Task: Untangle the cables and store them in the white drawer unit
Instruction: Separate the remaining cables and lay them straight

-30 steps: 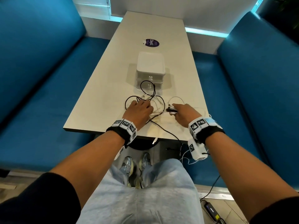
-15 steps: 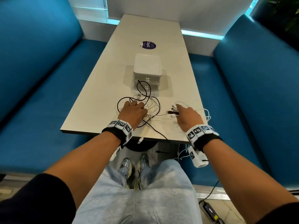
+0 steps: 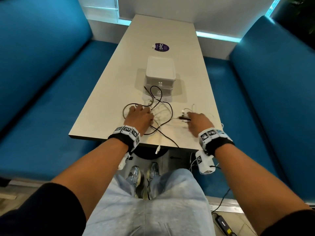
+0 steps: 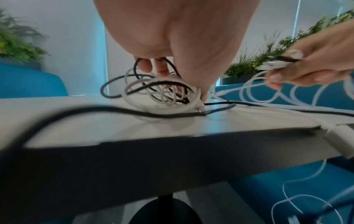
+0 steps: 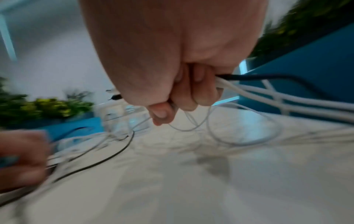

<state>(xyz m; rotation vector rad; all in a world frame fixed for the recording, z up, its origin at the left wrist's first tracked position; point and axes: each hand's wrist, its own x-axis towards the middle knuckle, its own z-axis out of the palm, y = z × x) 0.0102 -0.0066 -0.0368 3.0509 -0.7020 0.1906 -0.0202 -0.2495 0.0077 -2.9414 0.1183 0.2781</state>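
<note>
A tangle of black and white cables point(image 3: 160, 113) lies on the table point(image 3: 105, 106) just in front of the white drawer unit point(image 3: 160, 72), whose two drawers are closed. My left hand point(image 3: 141, 110) rests on the tangle's left side. In the left wrist view its fingers point(image 4: 162, 71) curl down through the loops point(image 4: 153, 94) and grip them. My right hand point(image 3: 189, 116) is to the right, fist closed round a bundle of black and white cable ends point(image 5: 258, 89), with plugs point(image 3: 184, 116) sticking out to the left.
Blue benches point(image 3: 42, 92) flank the table on both sides. A purple sticker point(image 3: 161, 47) sits beyond the drawer unit. A white plug point(image 3: 158, 149) and a black cable hang over the table's near edge. A power adapter point(image 3: 223, 223) lies on the floor.
My hands have drawn apart: the right hand moved right with the cable ends while the left stayed on the tangle. Strands between them are pulled straighter.
</note>
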